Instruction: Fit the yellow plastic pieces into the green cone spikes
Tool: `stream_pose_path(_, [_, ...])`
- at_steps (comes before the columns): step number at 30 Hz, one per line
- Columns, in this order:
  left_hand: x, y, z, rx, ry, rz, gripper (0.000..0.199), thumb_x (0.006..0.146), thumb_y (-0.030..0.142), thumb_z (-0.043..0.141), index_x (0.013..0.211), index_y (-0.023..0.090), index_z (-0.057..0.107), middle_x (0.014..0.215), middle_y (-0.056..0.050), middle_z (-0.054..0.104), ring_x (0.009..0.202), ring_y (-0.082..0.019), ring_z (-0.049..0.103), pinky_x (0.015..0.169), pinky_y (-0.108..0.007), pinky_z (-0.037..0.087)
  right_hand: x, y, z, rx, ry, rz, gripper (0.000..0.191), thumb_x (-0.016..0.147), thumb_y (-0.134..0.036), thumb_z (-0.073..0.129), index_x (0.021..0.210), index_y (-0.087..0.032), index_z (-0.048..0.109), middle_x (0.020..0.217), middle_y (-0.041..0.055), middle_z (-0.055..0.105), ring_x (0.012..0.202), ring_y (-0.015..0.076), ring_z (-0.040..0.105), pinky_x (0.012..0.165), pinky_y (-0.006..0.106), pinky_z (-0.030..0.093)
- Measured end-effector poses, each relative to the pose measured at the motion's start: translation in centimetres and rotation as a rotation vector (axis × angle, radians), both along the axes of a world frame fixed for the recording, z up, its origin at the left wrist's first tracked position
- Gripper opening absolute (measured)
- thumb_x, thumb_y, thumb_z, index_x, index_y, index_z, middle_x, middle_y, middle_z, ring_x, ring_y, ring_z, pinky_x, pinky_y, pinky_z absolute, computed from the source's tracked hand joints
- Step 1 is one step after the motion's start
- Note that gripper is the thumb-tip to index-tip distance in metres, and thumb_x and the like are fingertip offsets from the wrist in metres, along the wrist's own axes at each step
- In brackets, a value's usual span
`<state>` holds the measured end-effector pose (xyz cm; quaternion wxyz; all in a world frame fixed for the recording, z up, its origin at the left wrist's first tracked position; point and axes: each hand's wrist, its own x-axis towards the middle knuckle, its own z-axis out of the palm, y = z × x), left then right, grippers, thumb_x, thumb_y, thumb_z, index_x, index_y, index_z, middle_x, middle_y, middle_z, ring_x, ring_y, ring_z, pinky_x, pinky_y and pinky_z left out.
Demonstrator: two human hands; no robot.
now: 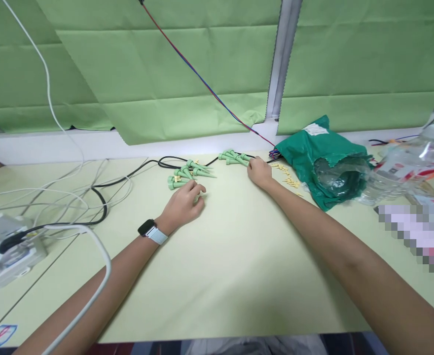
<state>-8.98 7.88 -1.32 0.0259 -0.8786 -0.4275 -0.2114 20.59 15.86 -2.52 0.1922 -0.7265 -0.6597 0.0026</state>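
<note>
Two groups of green plastic spikes lie toward the back of the table. Beside the left group of spikes (182, 173) rests my left hand (183, 204), its thumb and index finger apart and nothing seen between them. Some of these spikes carry small yellow pieces at their wide ends. My right hand (260, 172) reaches to the right group of spikes (232, 157), its fingers closed at the tip end of one spike; the fingertips are partly hidden. Small yellow pieces (290, 178) lie scattered just right of that hand.
A torn green plastic bag (302, 148) and a clear plastic bottle (405, 162) lie at the right. Black and white cables tangle around a white power strip (8, 251) at the left. Green cloth (187, 74) hangs behind the table (239, 276).
</note>
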Motion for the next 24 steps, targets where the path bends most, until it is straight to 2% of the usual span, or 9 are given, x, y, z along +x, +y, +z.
stream_pose_path(2, [0.0,0.0,0.0,-0.038,-0.069,-0.004,0.024,0.088,0.022,0.050,0.110,0.022,0.061,0.098,-0.008,0.057,0.086,-0.024,0.060,0.080,-0.038,0.049,-0.3,-1.2,-0.3,0.057,0.077,0.051,0.027,0.100,-0.023,0.045,0.108,-0.017,0.070,0.118,0.0141,0.064,0.103,0.0254,0.064,0.085,0.034,0.047])
stream_pose_path(5, [0.5,-0.1,-0.1,-0.127,-0.260,-0.030,0.025,0.090,0.028,0.054,0.113,0.022,0.060,0.098,-0.007,0.061,0.089,-0.023,0.062,0.082,-0.037,0.051,-1.4,-3.9,-1.0,0.157,0.317,0.204,0.020,0.095,-0.024,0.053,0.096,-0.018,0.072,0.104,0.0084,0.069,0.097,0.0218,0.063,0.083,0.031,0.046])
stream_pose_path(9, [1.7,-0.5,-0.2,-0.452,-0.664,-0.044,0.046,0.093,0.043,0.058,0.134,0.022,0.054,0.104,-0.007,0.067,0.087,-0.021,0.068,0.081,-0.036,0.055,-3.3,-8.7,-1.8,0.143,0.553,0.454,0.013,0.090,-0.023,0.060,0.090,-0.018,0.073,0.090,0.0028,0.070,0.078,0.0148,0.060,0.074,0.027,0.045])
stream_pose_path(12, [2.5,-0.8,-0.1,-0.675,-0.837,-0.085,0.054,0.091,0.051,0.061,0.137,0.022,0.056,0.111,-0.009,0.069,0.087,-0.021,0.071,0.084,-0.038,0.057,-4.2,-11.7,-1.8,0.069,0.570,0.580,0.012,0.090,-0.024,0.063,0.089,-0.019,0.074,0.088,0.0011,0.068,0.070,0.0119,0.056,0.067,0.025,0.041])
stream_pose_path(16, [2.5,-0.6,0.0,-0.750,-0.891,-0.082,0.051,0.085,0.053,0.070,0.123,0.020,0.068,0.098,-0.007,0.071,0.086,-0.021,0.070,0.090,-0.040,0.058,-4.1,-12.7,-0.9,0.008,0.515,0.639,0.014,0.092,-0.027,0.061,0.091,-0.020,0.074,0.091,0.0014,0.069,0.072,0.0121,0.057,0.068,0.025,0.041])
stream_pose_path(19, [2.2,-0.3,-0.2,-0.811,-0.952,-0.073,0.049,0.082,0.052,0.074,0.120,0.022,0.067,0.080,-0.002,0.067,0.077,-0.020,0.070,0.085,-0.040,0.059,-2.2,-11.4,0.4,0.071,0.312,0.542,0.023,0.098,-0.033,0.054,0.094,-0.020,0.072,0.095,0.0051,0.070,0.081,0.0165,0.061,0.073,0.027,0.042])
stream_pose_path(21, [2.1,-0.1,-0.4,-0.850,-0.967,-0.087,0.045,0.081,0.051,0.076,0.116,0.023,0.068,0.078,-0.002,0.067,0.071,-0.018,0.068,0.079,-0.039,0.059,0.2,-10.2,1.2,0.133,0.059,0.338,0.025,0.099,-0.032,0.050,0.100,-0.017,0.071,0.102,0.0104,0.069,0.087,0.0213,0.062,0.073,0.030,0.042])
stream_pose_path(24, [2.1,-0.2,-0.3,-0.854,-0.912,-0.094,0.042,0.080,0.052,0.076,0.109,0.021,0.075,0.086,-0.006,0.071,0.075,-0.019,0.067,0.075,-0.036,0.057,4.6,-8.5,1.9,0.099,-0.209,0.026,0.028,0.097,-0.028,0.048,0.106,-0.013,0.070,0.112,0.0175,0.065,0.093,0.0276,0.065,0.073,0.033,0.043])
